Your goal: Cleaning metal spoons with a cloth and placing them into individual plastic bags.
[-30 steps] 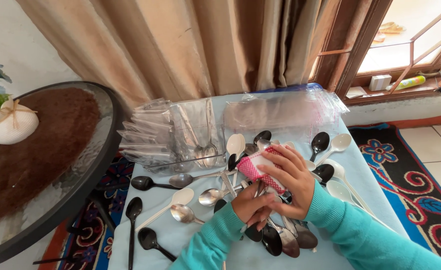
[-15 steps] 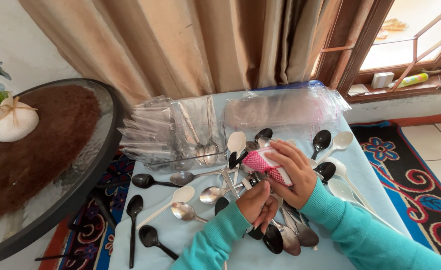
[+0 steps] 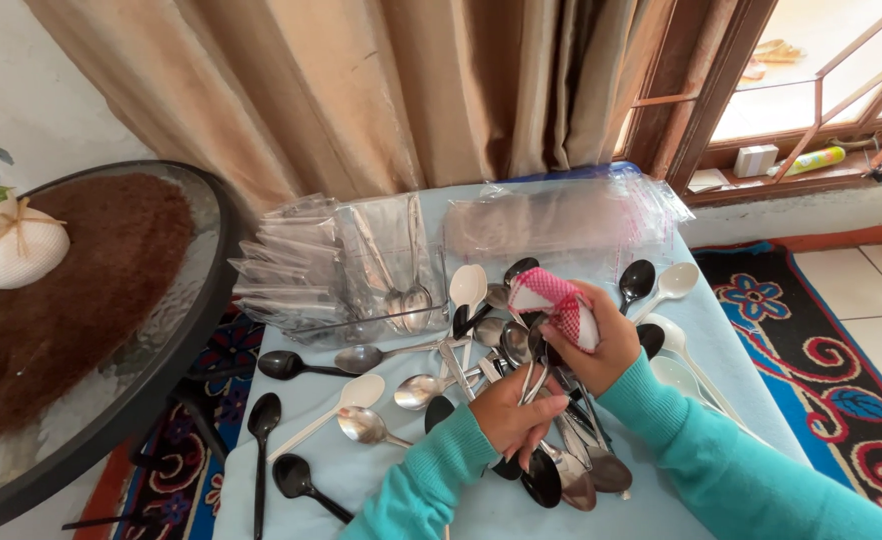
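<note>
My right hand (image 3: 601, 345) grips a red-and-white checked cloth (image 3: 551, 300) and presses it around the upper end of a metal utensil. My left hand (image 3: 509, 412) holds that same metal utensil (image 3: 533, 378) lower down by its handle. Both hands hover over a heap of metal, black and white spoons (image 3: 481, 350) spread on a light blue table (image 3: 401, 500). Both arms wear teal sleeves.
Clear plastic bags (image 3: 331, 270) lie at the table's far side, some with spoons inside. A round glass table (image 3: 111, 330) with a brown mat and a white pot stands at left. Beige curtains hang behind. A patterned rug (image 3: 811, 370) covers the floor at right.
Both hands have shifted slightly right and back, the cloth still wrapped on the utensil; my left hand has turned a little. The camera has tilted slightly.
</note>
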